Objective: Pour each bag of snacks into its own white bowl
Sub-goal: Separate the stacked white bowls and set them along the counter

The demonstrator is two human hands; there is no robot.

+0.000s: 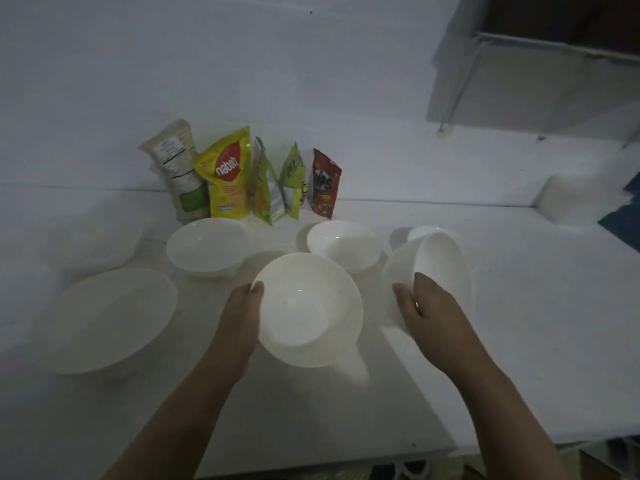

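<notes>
The left hand [242,313] gripped the near-left rim of a round white bowl [308,306], thumb hooked over the edge and the fingers hidden beneath it; the bowl was tipped toward the camera, and whether it rested on the white worktop [519,323] or was lifted clear could not be told. The right hand [429,313] held a second white bowl [440,271] tilted steeply on its side, thumb pressed on its outer wall, the fingers curled round the rim.

Just beyond the hands stood two more white bowls, one to the left [209,247] and one between the hands [344,245]. Left of the left hand lay a large shallow white dish [110,317], blurred. Part of another white rim [424,232] showed behind the right hand's bowl.

Farther back, against the wall, five snack bags stood in a row. A pale bag with a green patch [178,171] showed small print too fine to read. The yellow bag [228,174] read "nabati". Two green-and-yellow bags [265,183] [294,183] stood edge-on, their lettering illegible. The red bag [325,183] showed only "ips", the rest hidden by its neighbour.
</notes>
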